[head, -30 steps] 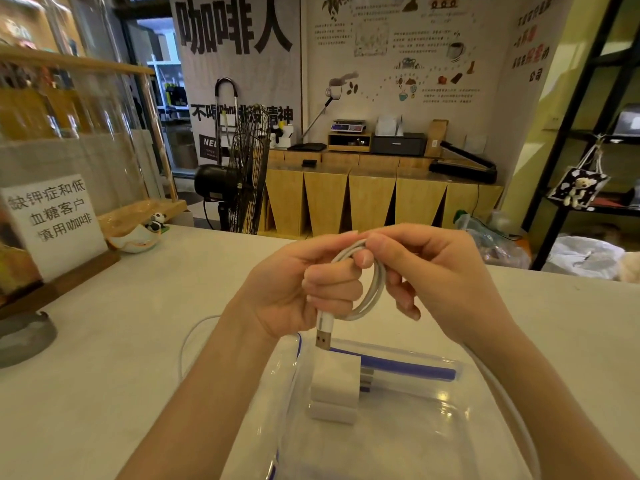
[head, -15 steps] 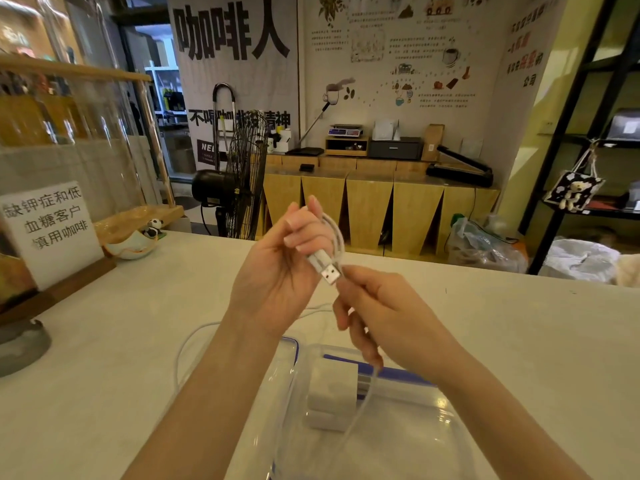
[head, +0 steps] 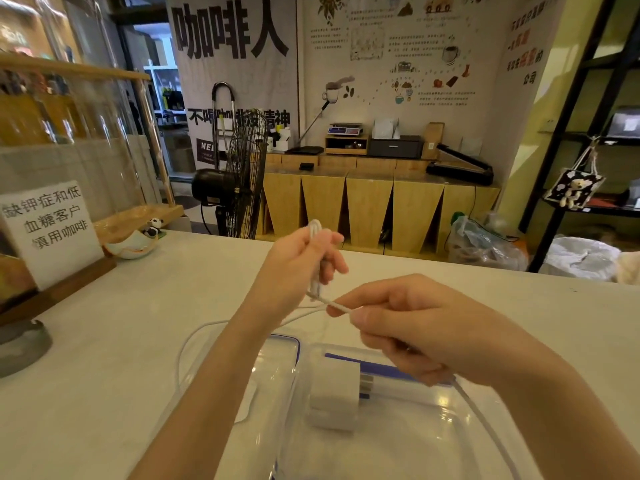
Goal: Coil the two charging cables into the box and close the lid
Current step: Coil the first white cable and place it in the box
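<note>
Above the open box (head: 398, 441), one white cable (head: 341, 305) was mid-coil.
Left hand (head: 298, 268) fingers gripped gathered loops upright; right hand (head: 408, 327) fingers pinched the strand taut, apparently for wrapping.

Pale counter (head: 145, 323) carrying a clear plastic box (head: 433, 441) near edge, its clear blue-trimmed lid (head: 263, 368) just left, loose white cable (head: 183, 351) looping beside lid, framed paper sign (head: 48, 233) and panda dish (head: 133, 245) far left, grey dish (head: 20, 344) at left edge.

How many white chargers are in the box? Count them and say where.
2, both in the box: far charger, near charger against it in front. The arm may hide more.
</note>
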`<action>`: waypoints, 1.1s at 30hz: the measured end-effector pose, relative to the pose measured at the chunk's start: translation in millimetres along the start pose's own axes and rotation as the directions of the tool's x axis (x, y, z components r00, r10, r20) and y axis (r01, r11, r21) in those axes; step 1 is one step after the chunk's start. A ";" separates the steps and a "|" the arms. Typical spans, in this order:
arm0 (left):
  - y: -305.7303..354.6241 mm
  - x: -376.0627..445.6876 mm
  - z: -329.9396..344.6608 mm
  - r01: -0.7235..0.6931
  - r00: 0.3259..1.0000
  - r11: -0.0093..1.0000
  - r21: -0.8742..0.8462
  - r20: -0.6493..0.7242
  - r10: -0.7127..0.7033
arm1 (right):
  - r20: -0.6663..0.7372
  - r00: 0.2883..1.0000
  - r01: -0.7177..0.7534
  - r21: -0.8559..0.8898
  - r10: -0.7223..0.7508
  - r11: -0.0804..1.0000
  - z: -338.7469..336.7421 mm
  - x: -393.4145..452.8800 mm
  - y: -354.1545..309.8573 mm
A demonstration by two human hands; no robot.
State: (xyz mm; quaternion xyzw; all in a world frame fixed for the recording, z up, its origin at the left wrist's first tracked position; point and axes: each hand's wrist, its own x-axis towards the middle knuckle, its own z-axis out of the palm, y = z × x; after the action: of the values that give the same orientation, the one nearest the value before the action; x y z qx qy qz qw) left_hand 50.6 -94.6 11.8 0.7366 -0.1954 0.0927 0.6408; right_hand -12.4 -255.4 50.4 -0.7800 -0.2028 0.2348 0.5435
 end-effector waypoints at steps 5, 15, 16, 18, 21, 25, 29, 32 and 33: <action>-0.7 -5.1 3.1 0.143 0.915 0.954 0.263 0.332 -0.229 | -0.224 0.946 0.191 -0.206 -0.236 0.960 -17.4 -19.5 -8.8; 21.1 -12.3 -4.9 0.419 0.623 0.805 -0.419 0.778 0.081 | -0.417 0.798 0.345 -0.277 -0.436 0.897 -42.2 -7.7 5.8; 23.5 -11.1 -4.9 0.496 0.621 0.716 -0.492 0.777 0.103 | -0.437 0.781 0.337 -0.308 -0.447 0.890 -41.4 -4.6 7.6; 26.6 -7.0 -4.8 0.632 0.641 0.482 -0.607 0.759 0.116 | -0.470 0.754 0.287 -0.393 -0.459 0.874 -38.3 1.1 11.2; 23.0 -2.8 -7.5 0.633 0.729 0.324 -0.703 0.682 0.058 | -0.452 0.751 0.165 -0.577 -0.481 0.800 -33.3 7.5 17.1; 20.9 -3.8 -14.8 0.610 0.778 0.127 -0.782 0.622 0.091 | -0.358 0.822 0.057 -0.722 -0.443 0.689 -16.1 11.8 16.7; 27.0 -5.3 -8.9 0.345 0.938 0.221 -0.912 0.343 -0.045 | -0.244 0.892 0.043 -0.793 -0.381 0.607 6.1 18.6 17.1; 24.8 -2.0 -0.9 0.126 0.990 0.337 -0.933 0.094 -0.108 | -0.185 0.928 0.034 -0.823 -0.324 0.567 16.4 20.1 19.5; 22.2 -0.5 1.7 0.073 0.993 0.407 -0.911 0.027 -0.118 | -0.167 0.939 0.037 -0.822 -0.301 0.569 19.6 20.3 20.4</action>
State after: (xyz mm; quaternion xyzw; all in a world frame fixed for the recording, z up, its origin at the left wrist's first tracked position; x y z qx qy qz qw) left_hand 41.0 -98.4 31.4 0.2797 -0.1590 -0.0495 0.9455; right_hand -6.2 -235.7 22.4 -0.9428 -0.2801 -0.0530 0.1729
